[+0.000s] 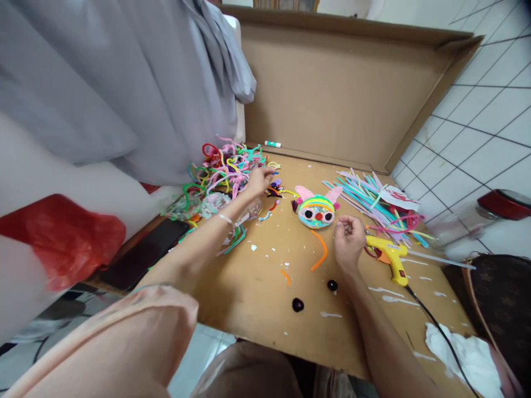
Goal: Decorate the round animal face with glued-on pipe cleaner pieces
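Over the right edge of a tangled heap of coloured pipe cleaners point(226, 168), my left hand point(261, 179) has its fingertips drawn together near a small blue piece; what they hold is too small to tell. My right hand point(349, 237) is curled on the table, just right of a colourful face-shaped craft piece point(317, 213) with pink ears, dark eyes and a red nose. Whatever its fingers may hold is hidden. An orange pipe cleaner point(321, 251) lies below the face. Two black round pieces, one on the left point(297, 304) and one on the right point(332, 285), lie nearer the front edge.
A yellow glue gun point(388, 255) with a cord lies beside my right hand. Straight pipe cleaners point(365, 193) are piled at the back right. White tissue point(464, 354), a brown bag point(501, 304) and a red-lidded jar point(477, 218) stand right. Cardboard point(340, 94) walls the back.
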`<state>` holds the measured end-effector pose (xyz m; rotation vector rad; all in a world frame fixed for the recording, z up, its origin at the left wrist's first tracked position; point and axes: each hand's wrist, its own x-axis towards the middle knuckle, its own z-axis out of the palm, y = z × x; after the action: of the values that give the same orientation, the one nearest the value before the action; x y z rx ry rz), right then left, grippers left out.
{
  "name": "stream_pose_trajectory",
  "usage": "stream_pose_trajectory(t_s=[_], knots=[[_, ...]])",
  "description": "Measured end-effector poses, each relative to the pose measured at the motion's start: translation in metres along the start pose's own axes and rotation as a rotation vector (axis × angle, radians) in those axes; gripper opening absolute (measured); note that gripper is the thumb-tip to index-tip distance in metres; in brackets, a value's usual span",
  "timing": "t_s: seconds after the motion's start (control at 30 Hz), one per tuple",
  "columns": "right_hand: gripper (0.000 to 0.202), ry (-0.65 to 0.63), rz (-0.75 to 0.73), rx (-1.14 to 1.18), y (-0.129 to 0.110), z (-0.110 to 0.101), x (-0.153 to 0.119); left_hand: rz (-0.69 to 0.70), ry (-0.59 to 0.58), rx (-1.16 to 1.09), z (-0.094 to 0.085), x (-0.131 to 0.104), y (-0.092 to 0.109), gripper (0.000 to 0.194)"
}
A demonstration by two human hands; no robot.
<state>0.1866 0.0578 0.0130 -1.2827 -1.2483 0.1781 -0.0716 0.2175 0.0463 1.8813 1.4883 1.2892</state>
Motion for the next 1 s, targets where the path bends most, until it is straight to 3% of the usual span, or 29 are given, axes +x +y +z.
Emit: stream_pose_trajectory(t_s=[0.13, 0.23, 0.33, 0.43, 0.6, 0.77, 1.0], knots=[[0.016, -0.033, -0.147, -0.016, -0.012, 0.002, -0.007, 0.105, -0.096, 0.036, 0.004, -0.067, 0.035, 0.023], [0.021, -0.163, -0.252, -0.013, -0.024, 0.005, -0.017, 0.227, -0.152, 0.004, 0.017, -0.115, 0.063, 0.024], [0.026, -0.297, -0.285, 0.0, -0.03, 0.008, -0.025, 0.291, -0.195, -0.028, 0.035, -0.143, 0.083, 0.025], [0.026, -0.299, -0.152, 0.028, -0.027, 0.011, -0.028, 0.284, -0.193, -0.065, 0.048, -0.152, 0.09, 0.024], [0.029, -0.33, 0.126, 0.171, -0.018, 0.014, -0.025, 0.111, -0.136, -0.17, 0.059, -0.158, 0.08, 0.019], [0.031, -0.405, 0.087, -0.011, -0.02, 0.01, -0.024, -0.023, -0.117, -0.309, 0.066, -0.168, 0.069, 0.019], [0.034, -0.304, -0.031, -0.098, -0.028, 0.009, -0.026, 0.206, -0.152, -0.293, 0.067, -0.167, 0.068, 0.022]])
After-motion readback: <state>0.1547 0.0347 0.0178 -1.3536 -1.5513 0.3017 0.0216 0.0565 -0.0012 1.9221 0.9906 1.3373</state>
